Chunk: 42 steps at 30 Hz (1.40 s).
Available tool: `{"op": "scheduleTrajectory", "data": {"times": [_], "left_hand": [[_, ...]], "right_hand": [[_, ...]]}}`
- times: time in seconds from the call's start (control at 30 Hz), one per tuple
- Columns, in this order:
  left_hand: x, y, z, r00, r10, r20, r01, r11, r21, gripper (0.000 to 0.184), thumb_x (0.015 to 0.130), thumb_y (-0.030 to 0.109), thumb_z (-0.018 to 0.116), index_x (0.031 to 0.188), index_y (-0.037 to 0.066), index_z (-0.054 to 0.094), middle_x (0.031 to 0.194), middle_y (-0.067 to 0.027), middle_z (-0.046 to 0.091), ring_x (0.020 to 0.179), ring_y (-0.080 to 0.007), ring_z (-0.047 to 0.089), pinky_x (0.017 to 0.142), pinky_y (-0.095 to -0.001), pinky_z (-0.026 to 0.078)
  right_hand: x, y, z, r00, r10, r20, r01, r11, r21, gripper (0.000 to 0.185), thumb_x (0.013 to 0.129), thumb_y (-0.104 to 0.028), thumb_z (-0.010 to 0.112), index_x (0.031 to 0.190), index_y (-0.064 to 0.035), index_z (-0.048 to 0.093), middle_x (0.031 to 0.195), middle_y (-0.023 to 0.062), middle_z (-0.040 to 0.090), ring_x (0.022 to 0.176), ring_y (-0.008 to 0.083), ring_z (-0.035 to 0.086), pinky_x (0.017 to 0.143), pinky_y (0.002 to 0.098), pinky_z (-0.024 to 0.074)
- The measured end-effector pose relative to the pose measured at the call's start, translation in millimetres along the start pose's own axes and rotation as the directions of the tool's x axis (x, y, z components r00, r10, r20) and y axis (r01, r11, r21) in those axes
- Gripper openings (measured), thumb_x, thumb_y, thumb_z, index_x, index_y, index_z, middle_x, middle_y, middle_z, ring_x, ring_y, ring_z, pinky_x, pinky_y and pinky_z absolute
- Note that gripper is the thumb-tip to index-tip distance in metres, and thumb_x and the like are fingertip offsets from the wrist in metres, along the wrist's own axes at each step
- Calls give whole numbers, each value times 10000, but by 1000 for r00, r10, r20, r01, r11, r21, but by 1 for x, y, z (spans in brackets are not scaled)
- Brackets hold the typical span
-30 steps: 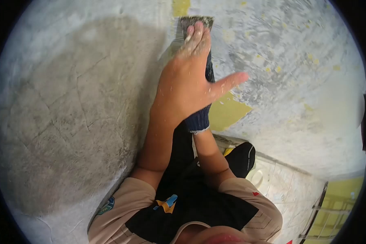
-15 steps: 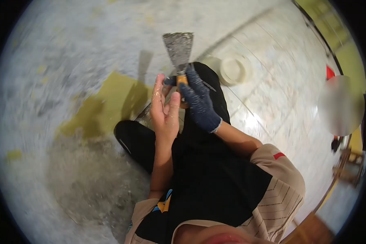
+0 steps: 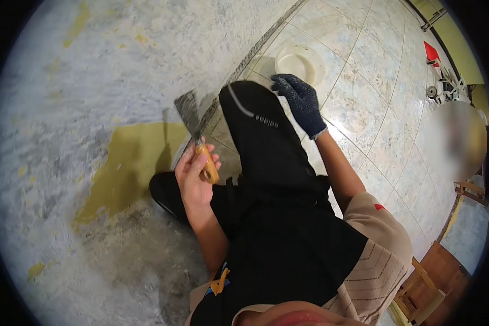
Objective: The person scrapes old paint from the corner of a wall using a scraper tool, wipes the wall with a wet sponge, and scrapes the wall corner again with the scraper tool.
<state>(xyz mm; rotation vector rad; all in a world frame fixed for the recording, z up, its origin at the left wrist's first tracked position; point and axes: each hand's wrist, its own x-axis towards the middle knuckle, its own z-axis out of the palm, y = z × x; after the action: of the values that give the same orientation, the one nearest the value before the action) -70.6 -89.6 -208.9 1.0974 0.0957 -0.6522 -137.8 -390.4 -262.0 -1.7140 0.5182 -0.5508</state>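
A putty knife [image 3: 205,161] with a yellowish wooden handle and a wide, dirty metal blade is in my bare left hand [image 3: 194,176]. The fingers wrap its handle, and the blade points up and to the left, in front of the wall. My right hand [image 3: 300,103], in a dark blue knitted glove, is just below a round white tub [image 3: 316,61] on the floor. Its fingers stretch toward the tub's near rim and hold nothing that I can see. Whether they touch the rim I cannot tell.
The patchy white and grey wall [image 3: 119,70] at left bears a yellow patch [image 3: 133,157]. My black-clad knees stand between wall and tiled floor [image 3: 358,92]. At far right are a red object [image 3: 431,53], a blurred person-like shape and wooden furniture [image 3: 418,293].
The putty knife has passed from my gloved right hand to my left hand, which has lowered. My right hand has moved right toward the white tub. The view has shifted.
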Motion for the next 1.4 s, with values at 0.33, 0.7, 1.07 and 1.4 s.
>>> {"op": "scheduleTrajectory", "data": {"times": [0.33,0.7,1.07,1.4], "left_hand": [[31,-12,-1,996,-24,-87,25,1000,11,247,899,77,619,1126,-19,594,916,-128,650,646,-137,601,535,-236,477],[56,5,-3,997,-43,-57,48,995,88,213,944,59,625,1130,37,524,824,-101,586,589,-130,538,505,-233,431],[63,1,6,998,-52,27,52,999,5,148,996,112,561,1124,51,516,808,-96,584,573,-130,534,502,-239,423],[88,-10,60,977,-77,201,26,969,246,203,1006,159,614,1116,-1,552,854,-74,607,639,-125,582,527,-250,450]], "right_hand": [[50,228,111,901,409,141,-225,721,-655,903,761,-469,763,1510,-109,408,1349,259,580,1214,409,587,1011,464,490],[45,267,133,925,326,197,-120,740,-662,369,872,-213,624,1224,-103,642,1078,157,679,1055,328,646,927,446,508],[160,265,-72,950,302,81,-113,574,-811,451,815,-314,653,1222,-122,692,1205,207,684,1112,377,655,953,450,514],[170,331,-65,946,272,-178,-318,665,-675,424,892,-312,559,1183,-33,690,1172,222,695,1104,366,659,959,411,519]]}}
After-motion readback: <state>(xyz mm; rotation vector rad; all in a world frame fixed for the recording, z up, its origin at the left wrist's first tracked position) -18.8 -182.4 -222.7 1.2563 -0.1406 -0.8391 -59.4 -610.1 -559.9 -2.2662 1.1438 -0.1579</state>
